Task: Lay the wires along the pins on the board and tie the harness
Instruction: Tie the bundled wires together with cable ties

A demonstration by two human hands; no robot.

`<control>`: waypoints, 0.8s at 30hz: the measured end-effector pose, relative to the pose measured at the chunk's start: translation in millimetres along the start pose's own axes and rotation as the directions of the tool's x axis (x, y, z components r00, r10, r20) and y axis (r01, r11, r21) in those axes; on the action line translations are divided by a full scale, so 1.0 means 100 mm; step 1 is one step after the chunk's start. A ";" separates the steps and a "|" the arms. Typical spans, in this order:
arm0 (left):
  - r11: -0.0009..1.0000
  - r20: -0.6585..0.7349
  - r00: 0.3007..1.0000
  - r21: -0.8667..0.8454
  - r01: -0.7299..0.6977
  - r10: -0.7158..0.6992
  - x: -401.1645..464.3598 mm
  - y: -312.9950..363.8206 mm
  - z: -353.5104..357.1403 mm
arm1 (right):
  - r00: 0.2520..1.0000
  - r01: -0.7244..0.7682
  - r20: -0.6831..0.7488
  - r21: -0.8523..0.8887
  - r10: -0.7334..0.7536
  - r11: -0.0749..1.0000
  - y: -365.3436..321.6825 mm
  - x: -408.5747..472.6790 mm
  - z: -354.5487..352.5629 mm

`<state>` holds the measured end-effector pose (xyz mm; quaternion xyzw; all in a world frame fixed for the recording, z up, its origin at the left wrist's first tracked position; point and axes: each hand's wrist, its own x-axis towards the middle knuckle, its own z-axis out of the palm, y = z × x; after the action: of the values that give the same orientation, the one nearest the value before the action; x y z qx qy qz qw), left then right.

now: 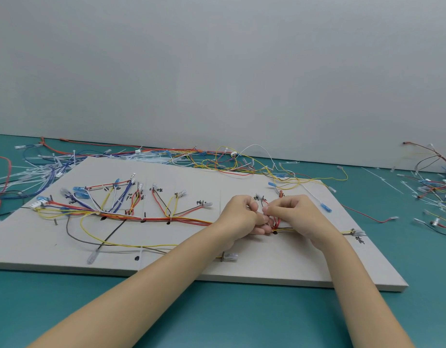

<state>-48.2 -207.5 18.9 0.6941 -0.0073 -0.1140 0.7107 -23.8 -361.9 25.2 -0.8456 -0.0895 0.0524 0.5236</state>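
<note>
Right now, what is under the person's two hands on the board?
Under the left hand and right hand runs the wire bundle on the board. Red and yellow wires show between them. Any tie or pin there is covered.

Two bare forearms, no sleeves, left hand, right hand, short plain fingernails
</note>
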 end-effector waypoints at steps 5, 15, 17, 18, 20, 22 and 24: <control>1.000 -0.025 1.000 -0.013 -0.002 0.002 -0.01 -0.01 0.00 | 0.996 0.052 -0.075 -0.053 -0.056 0.997 -0.01 0.01 0.03; 0.998 0.017 0.998 -0.015 0.054 -0.053 -0.03 0.04 -0.05 | 0.995 0.099 0.019 -0.185 -0.097 0.978 -0.04 -0.03 0.04; 0.998 0.034 0.998 -0.013 0.059 -0.058 -0.04 0.05 -0.06 | 0.995 0.103 0.024 -0.194 -0.100 0.976 -0.05 -0.04 0.03; 0.998 0.035 0.997 -0.019 0.064 -0.063 -0.04 0.05 -0.06 | 0.995 0.103 0.025 -0.194 -0.100 0.976 -0.05 -0.04 0.03; 0.996 0.039 0.997 -0.046 0.071 -0.069 -0.03 0.05 -0.07 | 0.995 0.098 0.027 -0.190 -0.095 0.977 -0.06 -0.04 0.04; 0.994 0.043 0.997 -0.086 0.072 -0.068 -0.03 0.06 -0.08 | 0.996 0.091 0.027 -0.194 -0.088 0.977 -0.06 -0.04 0.04; 0.990 0.041 0.997 -0.122 0.076 -0.071 -0.03 0.06 -0.07 | 0.996 0.086 0.036 -0.190 -0.080 0.978 -0.06 -0.04 0.03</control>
<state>-48.8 -199.7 24.8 0.6465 0.0123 -0.1531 0.7473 -29.2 -357.1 29.4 -0.8868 -0.1367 0.0338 0.4402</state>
